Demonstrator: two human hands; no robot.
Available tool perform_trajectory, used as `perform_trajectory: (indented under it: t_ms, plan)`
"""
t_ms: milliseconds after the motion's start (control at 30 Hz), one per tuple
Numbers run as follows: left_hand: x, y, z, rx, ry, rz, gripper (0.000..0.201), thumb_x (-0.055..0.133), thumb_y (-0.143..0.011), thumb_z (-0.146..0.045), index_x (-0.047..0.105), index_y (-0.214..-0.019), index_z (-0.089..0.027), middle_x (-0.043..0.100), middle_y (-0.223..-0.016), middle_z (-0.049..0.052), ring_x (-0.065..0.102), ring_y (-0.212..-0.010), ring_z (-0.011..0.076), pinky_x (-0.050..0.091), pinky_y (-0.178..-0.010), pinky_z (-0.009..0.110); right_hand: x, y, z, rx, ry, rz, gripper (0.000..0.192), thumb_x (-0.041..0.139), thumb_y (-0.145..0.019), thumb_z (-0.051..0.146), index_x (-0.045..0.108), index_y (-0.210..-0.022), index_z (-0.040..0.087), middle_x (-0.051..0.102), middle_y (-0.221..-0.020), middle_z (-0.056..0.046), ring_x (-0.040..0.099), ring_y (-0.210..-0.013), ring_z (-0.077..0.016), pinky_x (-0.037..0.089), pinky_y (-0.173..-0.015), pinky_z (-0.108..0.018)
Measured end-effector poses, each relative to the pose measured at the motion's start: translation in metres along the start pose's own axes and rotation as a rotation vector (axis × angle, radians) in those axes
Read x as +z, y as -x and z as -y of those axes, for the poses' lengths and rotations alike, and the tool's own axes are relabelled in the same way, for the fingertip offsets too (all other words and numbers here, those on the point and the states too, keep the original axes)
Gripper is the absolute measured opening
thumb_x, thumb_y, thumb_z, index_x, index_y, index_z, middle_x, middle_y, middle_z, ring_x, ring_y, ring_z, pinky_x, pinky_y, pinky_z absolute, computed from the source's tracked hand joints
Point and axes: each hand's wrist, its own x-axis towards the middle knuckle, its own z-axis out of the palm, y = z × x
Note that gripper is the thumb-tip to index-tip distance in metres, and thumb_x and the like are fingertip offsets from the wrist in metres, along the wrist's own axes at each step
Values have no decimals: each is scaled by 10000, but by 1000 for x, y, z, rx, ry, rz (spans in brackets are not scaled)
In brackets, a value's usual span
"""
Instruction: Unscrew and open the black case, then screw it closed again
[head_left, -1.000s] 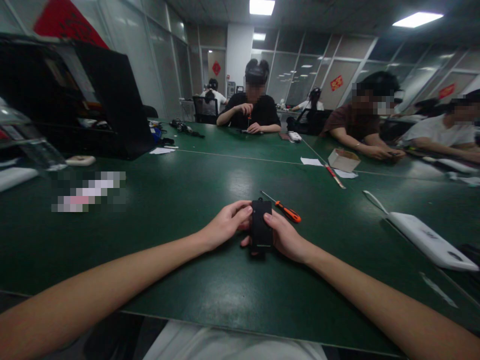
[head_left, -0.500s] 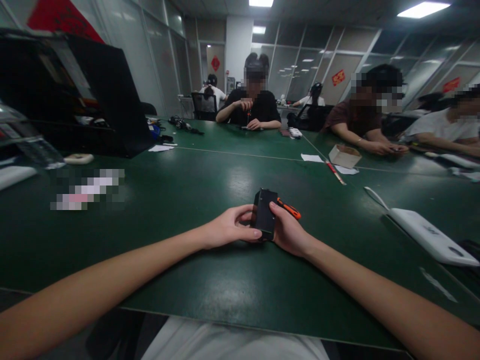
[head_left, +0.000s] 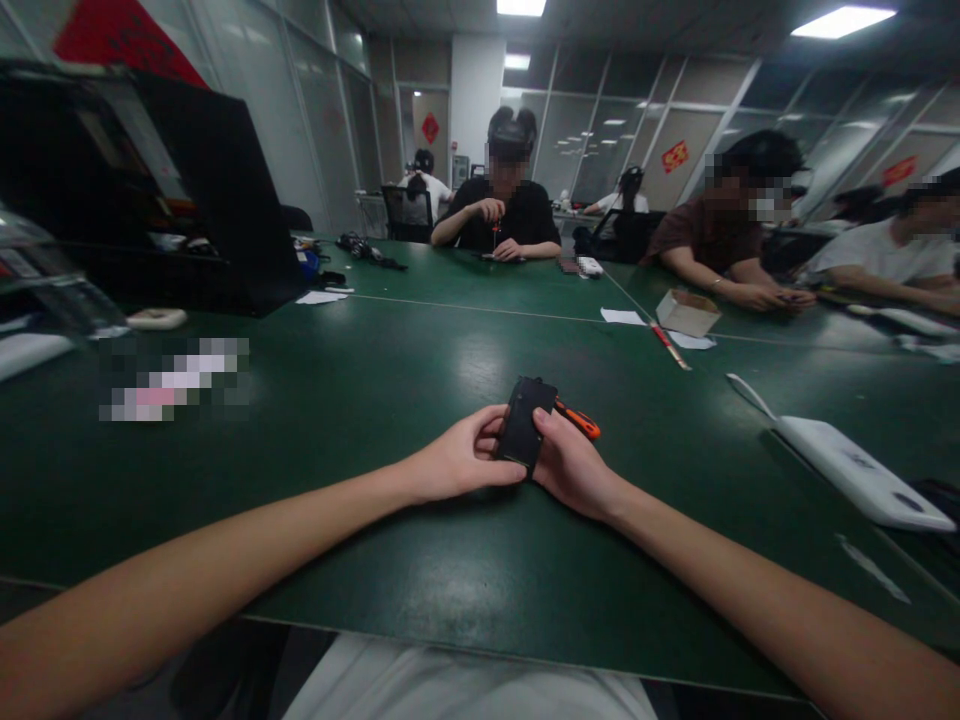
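Note:
Between my two hands is a small black rectangular box (head_left: 523, 425), tilted a little, its broad face toward me. My left hand (head_left: 469, 455) grips its left side, with the thumb along the lower edge. From the right, my right hand (head_left: 574, 455) holds it too, the thumb pressed on its face and the other fingers hidden behind. An orange and black handle (head_left: 579, 418), perhaps a screwdriver's, shows just beyond my right hand; whether that hand touches it I cannot tell.
On the green table (head_left: 465, 570), a white power bank (head_left: 862, 470) with a strap lies at right. Farther off stand a small open box (head_left: 688, 312) and a red strip (head_left: 669, 345). A large black case (head_left: 225, 200) rises at left. Co-workers sit across and at right.
The black box has turned and tipped slightly between my hands, its lower end shifting left. Both hands keep their hold on it.

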Motion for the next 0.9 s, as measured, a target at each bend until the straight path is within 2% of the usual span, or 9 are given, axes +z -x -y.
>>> perform_trajectory:
  t_ms: [100,300,533,600,733,900]
  plan:
    - [1,0,-2,-40,-12,-25,771,853,-655,-144,471,-1325,-177,606,-1315,147,638,-1131,246,512,-939,352,1,1,-3,-14,13,-21,410,682,-866,391,520,-1223,271,698,-1161,-76,678,-1062,-273,550,-880,-440]
    - [-1,-1,-3,-23,41,-16,826,869,-588,-74,501,-1319,-185,568,-1380,146,617,-1186,271,511,-975,383,-1,2,-3,-34,84,-15,511,761,-803,395,516,-1232,265,678,-1192,-81,665,-1093,-273,560,-884,-435]
    - [-1,0,-2,-3,13,-6,808,881,-584,-97,506,-1290,-214,590,-1324,113,613,-1168,242,517,-948,352,-1,2,-3,-72,102,-6,423,737,-821,344,537,-1182,250,664,-1210,-81,652,-1113,-273,559,-898,-450]
    - [-3,1,-3,-7,33,4,736,875,-621,-153,530,-1269,-212,591,-1317,111,603,-1178,240,511,-944,333,-1,2,-3,-74,105,4,425,739,-818,340,538,-1180,244,667,-1204,-82,654,-1107,-269,554,-910,-452]
    - [-5,1,-4,-70,73,-12,541,754,-793,-371,567,-1270,-197,622,-1266,127,638,-1100,255,544,-842,342,-3,2,-2,-65,106,16,428,726,-832,356,528,-1194,243,673,-1193,-81,650,-1113,-259,550,-918,-445]
    - [-2,0,-4,-15,-7,-29,554,727,-805,-428,563,-1266,-167,670,-1177,121,666,-991,235,541,-711,266,-2,3,-2,-59,102,20,438,725,-837,388,528,-1202,248,667,-1203,-84,659,-1089,-261,572,-869,-435]
